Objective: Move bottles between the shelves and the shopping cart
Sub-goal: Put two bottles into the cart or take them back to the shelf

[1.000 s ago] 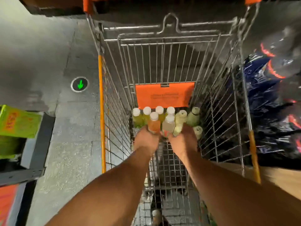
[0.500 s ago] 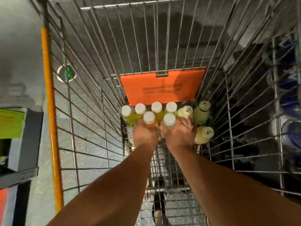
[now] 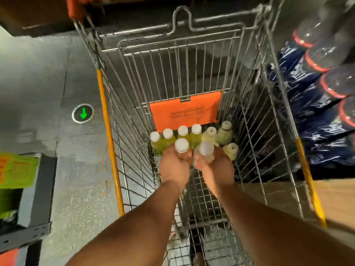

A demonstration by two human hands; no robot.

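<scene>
left hand grips bottle | right hand grips a second — wire cart on speckled grey floor

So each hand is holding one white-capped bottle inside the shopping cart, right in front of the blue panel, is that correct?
Not quite: the panel is orange, not blue, as the head view shows. Otherwise yes: the left hand and right hand each hold one white-capped bottle inside the shopping cart.

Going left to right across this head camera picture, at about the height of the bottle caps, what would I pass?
Green box → orange cart rail → four yellow-green bottles → three pale bottles → dark blue wrapped packs.
</scene>
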